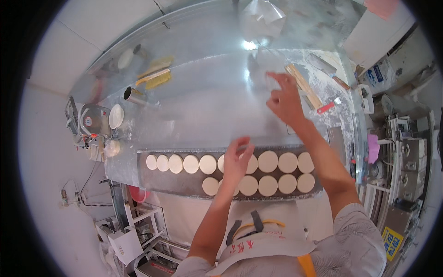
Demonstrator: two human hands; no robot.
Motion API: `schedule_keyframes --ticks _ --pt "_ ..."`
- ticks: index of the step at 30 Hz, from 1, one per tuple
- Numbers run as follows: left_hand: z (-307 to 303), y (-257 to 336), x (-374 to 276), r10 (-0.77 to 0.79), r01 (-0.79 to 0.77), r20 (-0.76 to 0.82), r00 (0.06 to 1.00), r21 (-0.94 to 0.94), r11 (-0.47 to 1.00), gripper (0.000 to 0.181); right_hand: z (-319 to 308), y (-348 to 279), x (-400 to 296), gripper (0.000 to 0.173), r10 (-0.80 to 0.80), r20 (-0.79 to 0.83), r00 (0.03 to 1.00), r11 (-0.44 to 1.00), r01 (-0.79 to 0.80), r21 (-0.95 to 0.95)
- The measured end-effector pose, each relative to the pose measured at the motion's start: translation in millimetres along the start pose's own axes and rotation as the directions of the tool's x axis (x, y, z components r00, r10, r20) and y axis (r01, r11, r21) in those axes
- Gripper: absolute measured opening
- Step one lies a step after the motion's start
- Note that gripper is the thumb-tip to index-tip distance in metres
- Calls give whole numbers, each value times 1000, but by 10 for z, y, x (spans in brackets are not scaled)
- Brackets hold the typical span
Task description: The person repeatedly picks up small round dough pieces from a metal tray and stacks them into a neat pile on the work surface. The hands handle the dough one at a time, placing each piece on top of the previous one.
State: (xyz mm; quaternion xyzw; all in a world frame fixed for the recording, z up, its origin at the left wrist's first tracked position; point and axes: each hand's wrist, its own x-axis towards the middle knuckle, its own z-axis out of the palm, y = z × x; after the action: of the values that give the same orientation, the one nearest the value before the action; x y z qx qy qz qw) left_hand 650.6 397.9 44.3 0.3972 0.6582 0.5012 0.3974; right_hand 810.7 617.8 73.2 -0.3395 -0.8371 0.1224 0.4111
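A long dark tray [169, 183] lies along the near edge of the metal worktable [207, 117], bearing several flat round dough pieces [268, 161] in two rows. Over the tray hangs my left hand [239, 157], fingers curled and apart with nothing seen in them; it hides part of some rounds. Farther out, my right hand [284, 98] is above the table with its index finger extended, also with nothing visible in it. Just beyond its fingers is a blurred, clear plastic-like thing [271, 59]. Right of that hand lie a wooden stick [304, 86] and a red-handled scraper [328, 106].
A yellow-bristled brush [157, 79], a metal cylinder [134, 96] and a kitchen scale [94, 121] with a white bowl [116, 116] beside it stand at the left. A broad-bladed tool with a wooden handle [341, 82] lies on the floured right end. Metal walls border the far side.
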Motion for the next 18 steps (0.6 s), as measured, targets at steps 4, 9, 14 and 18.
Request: schedule_keyframes --ticks 4,9,14,18 --pt "-176 245 115 -118 223 221 968 -543 810 37 -105 -1212 -855 7 39 131 991 996 -48 69" --pt "-839 -1 -46 -121 385 522 844 -435 814 28 -65 -2412 -1412 8 76 345 935 974 -144 176" --pt "-1470 399 -638 -171 348 482 859 -305 887 29 -497 -2758 -1307 26 546 419 725 627 -686 369" --pt "-1981 591 -931 -87 203 591 802 -133 970 38 -653 -2817 -763 53 179 330 927 874 -303 380"
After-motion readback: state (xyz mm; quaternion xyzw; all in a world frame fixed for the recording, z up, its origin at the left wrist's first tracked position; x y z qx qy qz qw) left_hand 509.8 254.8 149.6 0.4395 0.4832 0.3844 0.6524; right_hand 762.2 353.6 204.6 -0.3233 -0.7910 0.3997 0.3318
